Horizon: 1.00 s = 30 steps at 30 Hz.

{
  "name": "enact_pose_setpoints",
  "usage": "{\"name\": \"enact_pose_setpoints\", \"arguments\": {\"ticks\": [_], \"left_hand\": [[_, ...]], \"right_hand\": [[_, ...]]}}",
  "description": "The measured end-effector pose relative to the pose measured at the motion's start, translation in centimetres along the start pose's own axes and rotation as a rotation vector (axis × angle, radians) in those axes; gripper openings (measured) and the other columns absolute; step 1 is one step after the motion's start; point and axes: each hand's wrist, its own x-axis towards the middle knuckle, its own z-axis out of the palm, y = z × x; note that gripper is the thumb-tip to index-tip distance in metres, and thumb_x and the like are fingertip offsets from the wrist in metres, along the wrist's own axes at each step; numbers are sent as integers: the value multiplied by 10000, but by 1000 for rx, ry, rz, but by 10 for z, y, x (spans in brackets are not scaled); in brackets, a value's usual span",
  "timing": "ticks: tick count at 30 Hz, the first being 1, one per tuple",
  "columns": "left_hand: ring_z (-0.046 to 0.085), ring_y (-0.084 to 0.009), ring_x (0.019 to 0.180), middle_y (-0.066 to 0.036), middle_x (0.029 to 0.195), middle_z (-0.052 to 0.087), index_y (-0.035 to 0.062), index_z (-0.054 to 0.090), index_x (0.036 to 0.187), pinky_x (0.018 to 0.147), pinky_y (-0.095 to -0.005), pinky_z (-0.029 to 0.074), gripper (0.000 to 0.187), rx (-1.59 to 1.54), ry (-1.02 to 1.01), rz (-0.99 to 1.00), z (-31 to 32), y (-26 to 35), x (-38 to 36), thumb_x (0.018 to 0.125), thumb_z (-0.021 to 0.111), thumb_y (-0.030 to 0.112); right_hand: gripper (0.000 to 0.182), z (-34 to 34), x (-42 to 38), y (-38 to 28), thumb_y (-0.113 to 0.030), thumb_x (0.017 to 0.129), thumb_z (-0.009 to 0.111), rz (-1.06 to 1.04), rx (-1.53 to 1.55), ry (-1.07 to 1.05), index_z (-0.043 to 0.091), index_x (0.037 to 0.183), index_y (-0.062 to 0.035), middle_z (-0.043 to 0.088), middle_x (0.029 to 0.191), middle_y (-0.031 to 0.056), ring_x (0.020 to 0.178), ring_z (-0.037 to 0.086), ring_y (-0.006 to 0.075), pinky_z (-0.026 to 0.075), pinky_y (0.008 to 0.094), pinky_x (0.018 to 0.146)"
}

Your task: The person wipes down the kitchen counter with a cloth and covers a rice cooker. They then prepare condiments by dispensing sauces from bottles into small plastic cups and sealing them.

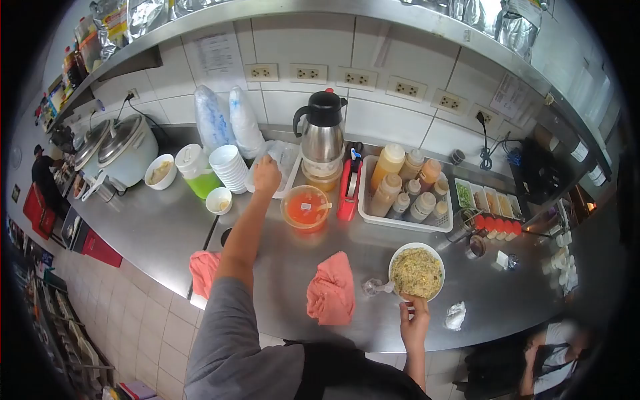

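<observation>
My left hand (267,175) reaches to the back of the steel counter, over clear plastic (283,159) in a white tray; its fingers are bent and what they hold, if anything, is hidden. Beside it stand stacked white bowls (229,168) and a steel jug (323,130). My right hand (415,321) is at the front rim of a white bowl filled with fried rice (417,269), fingers pressed together at the rim. Left of that bowl lies a small clear plastic bag (377,287), and a folded pink cloth (331,289) is further left.
A basket of sauce bottles (408,223), a red tape dispenser (349,188) and a tub of orange sauce (305,208) line the back. Rice cookers (128,150) stand at left. Other people are at far left (44,170) and lower right (557,357).
</observation>
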Motion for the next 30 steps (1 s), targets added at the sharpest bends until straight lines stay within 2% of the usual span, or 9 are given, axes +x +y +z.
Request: {"name": "enact_pose_setpoints", "arguments": {"ticks": [3, 7, 10, 12, 14, 18, 22, 24, 30], "left_hand": [[650, -364, 864, -170, 935, 625, 64, 631, 842, 769, -463, 510, 137, -464, 50, -184, -27, -5, 10, 800, 695, 178], [659, -400, 736, -187, 817, 651, 27, 584, 833, 702, -466, 518, 170, -537, -31, -256, -15, -28, 21, 817, 676, 169], [683, -351, 687, -156, 723, 675, 35, 537, 946, 636, -424, 543, 164, -770, -69, -255, -6, -38, 25, 877, 637, 146], [697, -264, 692, -137, 770, 682, 66, 473, 1078, 595, -367, 556, 179, -1226, -80, -590, -19, -34, 22, 943, 568, 133], [693, -204, 699, -115, 812, 676, 81, 432, 1156, 576, -329, 561, 190, -1301, -50, -613, -21, -38, 20, 988, 503, 132], [681, -271, 904, -133, 1097, 590, 73, 408, 1255, 694, -385, 575, 399, -1574, -44, -868, -59, -15, 13, 1016, 479, 385], [622, -299, 1053, -124, 1145, 602, 27, 461, 1234, 867, -435, 546, 451, -2094, -108, -1023, -81, 23, -44, 995, 542, 401], [623, -286, 1030, -113, 1097, 633, 52, 553, 1151, 917, -416, 525, 359, -2721, -527, -1023, -112, 42, -86, 994, 555, 375], [595, -243, 1049, -110, 1059, 630, -6, 540, 1128, 894, -366, 522, 292, -2603, -246, -1185, -182, 132, -221, 923, 666, 159]], "right_hand": [[200, -5, -1, -8, 31, 865, 637, -2, -22, 41, 668, 1058, -10, 629, 983, 156, 800, 643, 251, 553, 335, 662], [144, -4, 2, -4, 9, 874, 646, -8, -23, 88, 675, 1012, -14, 628, 906, 129, 776, 631, 221, 523, 316, 644], [128, -6, 5, -11, 7, 882, 633, -27, -38, 89, 668, 1005, -4, 645, 906, 146, 761, 647, 246, 537, 332, 658], [128, -5, 7, -14, 15, 885, 620, -34, -50, 77, 662, 1004, 0, 652, 916, 159, 758, 654, 265, 551, 346, 667], [114, -3, 8, -12, -9, 887, 639, -90, -31, 107, 674, 995, 1, 663, 880, 142, 735, 654, 237, 520, 317, 653], [98, -13, 25, -9, -32, 907, 624, -88, -23, 64, 661, 982, 19, 663, 935, 172, 754, 658, 280, 526, 349, 639], [123, -28, 94, -10, -55, 911, 628, -198, 43, 84, 666, 1007, 13, 657, 935, 171, 779, 661, 277, 517, 345, 646], [163, -24, 145, -6, -57, 896, 639, -233, 61, 67, 661, 1044, 9, 657, 963, 168, 821, 664, 277, 527, 345, 691], [362, 39, 317, 3, -184, 835, 712, -468, -13, 60, 625, 1139, -8, 646, 1098, 182, 1023, 625, 345, 495, 438, 887]]}}
